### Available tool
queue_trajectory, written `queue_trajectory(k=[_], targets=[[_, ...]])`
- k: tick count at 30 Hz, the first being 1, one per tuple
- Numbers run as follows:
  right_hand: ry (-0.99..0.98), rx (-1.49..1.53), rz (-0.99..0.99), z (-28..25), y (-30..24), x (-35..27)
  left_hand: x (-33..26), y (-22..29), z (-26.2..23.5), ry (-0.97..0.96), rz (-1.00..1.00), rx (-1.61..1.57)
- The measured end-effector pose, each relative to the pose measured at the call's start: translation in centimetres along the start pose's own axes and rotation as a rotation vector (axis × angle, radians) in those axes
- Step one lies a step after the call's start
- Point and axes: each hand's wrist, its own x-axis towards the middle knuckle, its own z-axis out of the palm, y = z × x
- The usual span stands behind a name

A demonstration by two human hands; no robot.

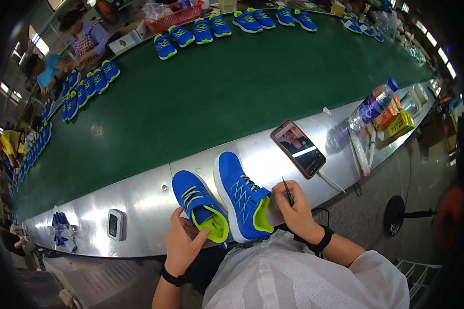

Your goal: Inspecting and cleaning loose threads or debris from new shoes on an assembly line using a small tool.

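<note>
Two blue sneakers with lime-green linings and laces stand side by side at the metal edge in front of me. The left sneaker (195,198) has its heel in my left hand (184,242), the thumb at the collar and the fingers along the outer side. The right sneaker (239,201) lies on its side, its white sole edge toward the left one. Just right of its heel, my right hand (295,210) is closed round a slim, dark, pointed tool (287,191) with its tip up; I cannot tell whether it is tweezers or snips.
Beyond the metal ledge (139,203) runs a green belt (191,103) with rows of blue sneakers (202,31) along its far side. A phone (299,149) with a cable, a bottle (374,105) and small boxes (399,123) stand right; a white device (116,224) sits left. Co-workers (85,38) are across.
</note>
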Motion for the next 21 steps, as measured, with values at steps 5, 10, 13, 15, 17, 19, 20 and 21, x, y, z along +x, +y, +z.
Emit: queue_trajectory(k=[5,10,13,15,17,19,20,21], targets=[[0.156,-0.145,-0.068,-3.2,-0.8,3.8,0.3,0.4,0.1,0.051,-0.042,0.067],[0.116,-0.440,-0.185,-5.4,0.4,8.4,0.3,1.5,-0.7,0.066,0.043,0.250],[0.046,-0.601,-0.211,-5.4,0.6,10.2,0.0,1.3,-0.5,0.101,0.056,0.274],[0.032,-0.733,-0.252,-4.7,0.1,11.1,0.0,1.3,-0.5,0.098,0.032,0.247],[-0.007,-0.774,-0.235,-4.0,-0.1,11.6,-0.2,1.1,-0.5,0.096,0.002,0.220],[-0.045,-0.815,-0.216,-3.5,0.0,11.8,-0.3,1.1,-0.5,0.061,-0.007,0.206],[-0.062,-0.854,-0.182,-3.5,0.2,11.8,-0.3,0.9,-0.3,0.073,0.018,0.208],[-0.078,-0.893,-0.146,-3.5,0.4,11.8,-0.4,0.8,-0.2,0.076,0.011,0.207]])
